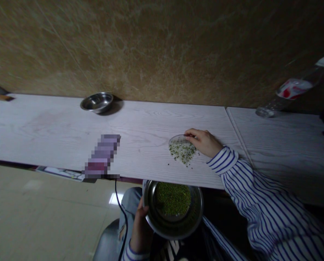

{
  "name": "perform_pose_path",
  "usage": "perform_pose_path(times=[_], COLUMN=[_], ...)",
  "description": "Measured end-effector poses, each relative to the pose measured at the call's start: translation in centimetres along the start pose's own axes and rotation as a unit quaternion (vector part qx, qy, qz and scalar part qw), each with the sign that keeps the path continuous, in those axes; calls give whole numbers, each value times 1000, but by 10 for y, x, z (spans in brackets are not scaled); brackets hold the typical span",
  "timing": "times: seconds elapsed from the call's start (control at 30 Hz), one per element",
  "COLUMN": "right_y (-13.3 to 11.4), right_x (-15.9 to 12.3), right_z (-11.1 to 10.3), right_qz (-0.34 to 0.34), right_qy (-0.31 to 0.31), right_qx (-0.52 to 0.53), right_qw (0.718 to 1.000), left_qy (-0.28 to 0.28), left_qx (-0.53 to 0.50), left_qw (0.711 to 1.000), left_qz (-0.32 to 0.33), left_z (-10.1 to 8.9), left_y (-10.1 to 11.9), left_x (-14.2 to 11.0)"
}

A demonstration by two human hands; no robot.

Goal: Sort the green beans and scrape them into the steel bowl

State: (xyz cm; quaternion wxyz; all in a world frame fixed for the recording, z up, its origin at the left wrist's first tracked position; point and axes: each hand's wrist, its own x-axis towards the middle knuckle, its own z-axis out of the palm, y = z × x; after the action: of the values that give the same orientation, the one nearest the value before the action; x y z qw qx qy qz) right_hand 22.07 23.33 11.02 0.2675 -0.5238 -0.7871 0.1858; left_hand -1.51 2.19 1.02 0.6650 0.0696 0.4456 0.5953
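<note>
My left hand (141,224) grips the left rim of a steel bowl (196,217), thumb over the edge. Inside it are many green mung beans (173,197). The bowl is below the table's front edge, over my lap. My right hand (204,141) pinches a thin, clear piece with a rounded edge (178,138), perhaps plastic; its exact kind is unclear. This piece is at the back of a small heap of mixed green and white bits (183,154) on the table. A few dark grains lie loose around the heap.
A second steel bowl (98,103) stands by the wall at the back left. A blurred-out flat object (103,156) with a black cable (124,214) lies near the front edge. A clear bottle (295,88) with a white cap stands at the right. The pale table (140,127) has a seam.
</note>
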Motion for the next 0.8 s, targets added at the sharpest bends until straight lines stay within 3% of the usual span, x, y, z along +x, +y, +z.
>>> perform_pose_path(times=[0.27, 0.47, 0.8], right_y=[5, 10, 9], right_x=[-1, -4, -24], right_z=[-5, -12, -20], right_qz=[-68, -126, -167], right_qy=[-60, -109, -90], right_qx=[36, 11, -20], right_qw=[995, 986, 982], left_qy=[8, -15, -2], left_qx=[0, -11, 11], left_qw=[1000, 1000, 1000], left_qz=[2, 9, -7], left_z=[-1, 12, 9], left_y=[-3, 2, -1], left_x=[0, -4, -4])
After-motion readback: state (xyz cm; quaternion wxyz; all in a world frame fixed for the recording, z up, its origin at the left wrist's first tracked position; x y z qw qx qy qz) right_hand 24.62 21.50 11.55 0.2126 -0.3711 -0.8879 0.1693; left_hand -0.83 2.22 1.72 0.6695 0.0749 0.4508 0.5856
